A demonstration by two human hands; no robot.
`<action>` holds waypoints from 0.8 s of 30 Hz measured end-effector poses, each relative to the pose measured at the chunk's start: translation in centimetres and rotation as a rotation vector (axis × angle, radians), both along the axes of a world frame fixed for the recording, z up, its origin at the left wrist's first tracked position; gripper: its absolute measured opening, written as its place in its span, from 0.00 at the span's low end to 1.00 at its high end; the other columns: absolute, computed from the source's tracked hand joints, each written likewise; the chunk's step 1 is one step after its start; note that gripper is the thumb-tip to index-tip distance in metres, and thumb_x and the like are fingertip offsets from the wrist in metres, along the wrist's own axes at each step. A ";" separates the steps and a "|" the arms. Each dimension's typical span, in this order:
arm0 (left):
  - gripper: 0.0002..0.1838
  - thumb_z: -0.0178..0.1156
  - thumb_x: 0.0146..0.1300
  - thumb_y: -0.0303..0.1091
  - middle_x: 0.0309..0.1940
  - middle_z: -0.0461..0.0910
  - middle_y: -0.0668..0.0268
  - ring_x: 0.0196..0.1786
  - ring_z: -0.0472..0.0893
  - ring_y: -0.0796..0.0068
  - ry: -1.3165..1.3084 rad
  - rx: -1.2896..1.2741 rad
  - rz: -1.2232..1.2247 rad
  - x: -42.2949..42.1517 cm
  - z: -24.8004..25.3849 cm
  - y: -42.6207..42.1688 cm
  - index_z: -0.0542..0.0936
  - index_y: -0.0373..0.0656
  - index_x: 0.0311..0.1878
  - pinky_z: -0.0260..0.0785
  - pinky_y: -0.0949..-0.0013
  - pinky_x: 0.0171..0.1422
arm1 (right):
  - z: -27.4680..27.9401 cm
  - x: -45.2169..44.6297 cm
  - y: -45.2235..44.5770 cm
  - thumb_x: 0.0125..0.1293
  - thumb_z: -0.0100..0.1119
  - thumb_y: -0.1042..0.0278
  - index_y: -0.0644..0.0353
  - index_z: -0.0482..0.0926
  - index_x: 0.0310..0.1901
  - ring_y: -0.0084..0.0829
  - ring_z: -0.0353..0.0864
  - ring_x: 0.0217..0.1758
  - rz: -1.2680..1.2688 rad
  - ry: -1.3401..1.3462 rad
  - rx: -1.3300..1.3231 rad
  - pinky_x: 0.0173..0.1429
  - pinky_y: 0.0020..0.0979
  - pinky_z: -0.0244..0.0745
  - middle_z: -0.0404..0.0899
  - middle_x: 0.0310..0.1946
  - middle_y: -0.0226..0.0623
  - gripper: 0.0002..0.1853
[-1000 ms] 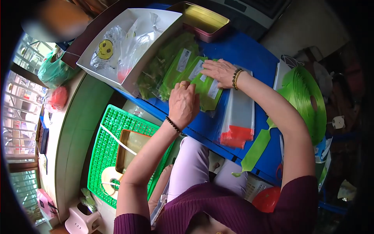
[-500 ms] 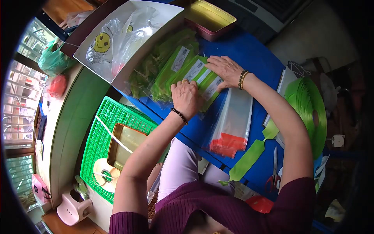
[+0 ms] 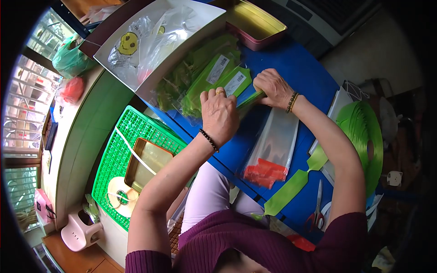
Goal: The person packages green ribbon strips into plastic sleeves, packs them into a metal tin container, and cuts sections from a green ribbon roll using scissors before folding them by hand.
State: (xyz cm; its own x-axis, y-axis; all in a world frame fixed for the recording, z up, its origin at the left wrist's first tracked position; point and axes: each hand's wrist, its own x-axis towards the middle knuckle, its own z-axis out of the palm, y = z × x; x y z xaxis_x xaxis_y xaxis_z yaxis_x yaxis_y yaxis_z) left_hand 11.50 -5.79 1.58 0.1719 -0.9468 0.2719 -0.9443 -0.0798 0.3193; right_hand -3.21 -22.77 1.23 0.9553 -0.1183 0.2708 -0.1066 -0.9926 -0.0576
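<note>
My right hand is closed around the far ends of some flat green packets, which are tilted up on edge. The fingers of my left hand are curled over the other end of the same packets. Beside them on the blue table lie more green packets in clear film with white barcode labels, overlapping in a pile. Below my right hand is a stack of clear plastic sleeves with red ends. My left fingertips are partly hidden.
A white box with plastic bags stands at the left, a gold-lined tin behind. On the right are a roll of green ribbon, its loose strip and scissors. A green basket is at lower left.
The packets at the right of the row were lying flat with my right hand spread on them. Now that hand has closed on them and they are tilted up.
</note>
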 end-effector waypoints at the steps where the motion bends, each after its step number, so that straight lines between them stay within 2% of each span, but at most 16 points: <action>1: 0.12 0.64 0.38 0.31 0.31 0.75 0.55 0.42 0.74 0.57 -0.034 -0.051 -0.015 0.1 0.9 0.6 0.76 0.40 0.28 0.61 0.59 0.47 | 0.8 0.3 0.7 0.39 0.73 0.60 0.56 0.69 0.32 0.38 0.72 0.41 -0.022 0.048 0.087 0.52 0.38 0.64 0.70 0.30 0.35 0.22; 3: 0.08 0.60 0.40 0.27 0.28 0.75 0.54 0.38 0.75 0.54 -0.031 -0.039 -0.020 0.5 1.7 1.7 0.73 0.39 0.26 0.64 0.58 0.43 | 1.5 0.6 1.3 0.42 0.72 0.59 0.57 0.72 0.34 0.38 0.74 0.44 -0.038 0.094 0.176 0.55 0.38 0.65 0.73 0.33 0.36 0.21; 5: 0.08 0.60 0.41 0.27 0.27 0.74 0.54 0.36 0.76 0.53 0.031 -0.011 -0.024 1.0 0.3 2.6 0.72 0.39 0.25 0.65 0.57 0.41 | 1.8 1.3 1.3 0.49 0.69 0.51 0.57 0.74 0.46 0.38 0.75 0.51 -0.012 -0.019 0.269 0.59 0.38 0.65 0.78 0.42 0.37 0.26; 6: 0.08 0.59 0.41 0.27 0.25 0.74 0.54 0.35 0.76 0.52 0.096 0.013 -0.034 1.2 -0.4 3.0 0.70 0.39 0.25 0.67 0.56 0.40 | 2.3 2.0 0.9 0.49 0.69 0.51 0.57 0.74 0.46 0.38 0.75 0.51 0.000 -0.023 0.270 0.59 0.38 0.65 0.78 0.42 0.37 0.26; 8: 0.09 0.59 0.42 0.26 0.24 0.74 0.54 0.33 0.76 0.51 0.099 -0.027 -0.012 1.1 -0.6 3.0 0.67 0.39 0.24 0.69 0.55 0.37 | 3.1 3.5 -1.0 0.53 0.65 0.47 0.54 0.73 0.53 0.38 0.73 0.55 -0.172 0.050 0.605 0.61 0.39 0.64 0.77 0.48 0.36 0.29; 9: 0.08 0.59 0.43 0.26 0.26 0.74 0.54 0.36 0.76 0.52 0.113 0.006 -0.005 1.0 -0.5 2.9 0.69 0.39 0.25 0.68 0.54 0.41 | 2.6 4.3 -1.5 0.53 0.65 0.53 0.52 0.74 0.52 0.36 0.69 0.59 -0.211 0.091 0.488 0.62 0.38 0.63 0.74 0.53 0.34 0.26; 10: 0.08 0.60 0.43 0.26 0.29 0.75 0.54 0.39 0.76 0.53 0.127 0.039 0.002 0.8 -0.3 2.9 0.70 0.39 0.26 0.67 0.53 0.44 | 2.0 4.9 -1.7 0.53 0.65 0.53 0.52 0.74 0.52 0.36 0.69 0.59 -0.208 0.092 0.487 0.62 0.38 0.63 0.74 0.53 0.34 0.26; 12: 0.09 0.61 0.42 0.27 0.35 0.75 0.52 0.45 0.75 0.52 0.084 0.045 0.018 0.7 0.7 2.8 0.72 0.38 0.28 0.65 0.52 0.50 | 0.9 6.2 -2.0 0.50 0.66 0.65 0.54 0.72 0.54 0.34 0.64 0.64 -0.109 0.266 0.112 0.64 0.36 0.60 0.70 0.57 0.36 0.27; 13: 0.10 0.62 0.42 0.27 0.41 0.76 0.51 0.51 0.73 0.51 0.042 0.053 0.032 0.8 1.0 2.7 0.73 0.37 0.30 0.63 0.51 0.55 | 0.2 6.9 -2.0 0.48 0.64 0.67 0.51 0.74 0.51 0.32 0.66 0.61 -0.086 0.234 0.067 0.62 0.34 0.61 0.72 0.52 0.33 0.24; 14: 0.10 0.62 0.42 0.27 0.41 0.76 0.51 0.51 0.73 0.51 0.043 0.048 0.037 1.0 0.8 2.5 0.73 0.37 0.30 0.63 0.51 0.55 | -0.2 7.1 -2.3 0.48 0.64 0.67 0.51 0.74 0.51 0.32 0.66 0.61 -0.082 0.234 0.061 0.62 0.34 0.61 0.72 0.52 0.33 0.24; 16: 0.14 0.64 0.41 0.28 0.52 0.71 0.46 0.60 0.67 0.47 -0.106 -0.069 0.037 1.3 0.2 2.1 0.75 0.35 0.34 0.56 0.49 0.64 | 0.2 7.6 -1.8 0.47 0.64 0.69 0.52 0.76 0.40 0.33 0.70 0.54 -0.164 0.309 0.021 0.58 0.35 0.62 0.74 0.43 0.32 0.16; 17: 0.14 0.64 0.41 0.28 0.52 0.71 0.46 0.60 0.67 0.47 -0.103 -0.068 0.038 1.3 0.1 2.0 0.75 0.35 0.34 0.56 0.49 0.64 | 0.3 7.5 -1.9 0.47 0.64 0.69 0.52 0.76 0.40 0.33 0.70 0.54 -0.162 0.313 0.021 0.58 0.35 0.62 0.74 0.43 0.32 0.16; 19: 0.14 0.62 0.43 0.27 0.56 0.68 0.41 0.63 0.63 0.43 -0.116 -0.067 0.060 1.4 0.1 1.7 0.74 0.33 0.35 0.54 0.49 0.67 | 0.7 7.1 -2.5 0.46 0.64 0.69 0.54 0.73 0.29 0.35 0.73 0.45 -0.077 0.304 0.074 0.52 0.36 0.65 0.74 0.34 0.32 0.10; 22: 0.13 0.58 0.47 0.25 0.49 0.73 0.45 0.57 0.70 0.49 -0.178 -0.093 0.060 1.5 0.5 1.5 0.74 0.34 0.38 0.60 0.52 0.60 | 1.8 6.0 -2.2 0.45 0.65 0.71 0.57 0.69 0.25 0.37 0.73 0.38 0.037 0.188 0.276 0.45 0.36 0.67 0.74 0.30 0.31 0.11; 23: 0.13 0.58 0.47 0.25 0.49 0.73 0.45 0.57 0.70 0.49 -0.177 -0.092 0.065 1.5 0.9 1.6 0.74 0.34 0.38 0.60 0.52 0.60 | 2.5 5.6 -1.8 0.47 0.66 0.69 0.58 0.73 0.30 0.37 0.75 0.38 0.053 0.261 0.313 0.46 0.34 0.70 0.76 0.32 0.34 0.11; 24: 0.13 0.56 0.47 0.24 0.44 0.75 0.48 0.52 0.73 0.52 -0.040 0.105 0.048 1.4 1.8 1.8 0.73 0.34 0.39 0.62 0.55 0.56 | 3.5 5.6 -1.4 0.47 0.66 0.69 0.58 0.73 0.30 0.37 0.75 0.38 0.055 0.262 0.311 0.46 0.34 0.70 0.76 0.32 0.34 0.11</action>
State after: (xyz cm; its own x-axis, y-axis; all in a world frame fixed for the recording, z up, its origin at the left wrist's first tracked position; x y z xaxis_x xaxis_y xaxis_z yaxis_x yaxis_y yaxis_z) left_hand 12.94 -3.96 3.34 0.2087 -0.9615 0.1790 -0.9503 -0.1562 0.2692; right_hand 2.35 -24.17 4.73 0.9945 -0.1027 -0.0230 -0.1044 -0.9368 -0.3338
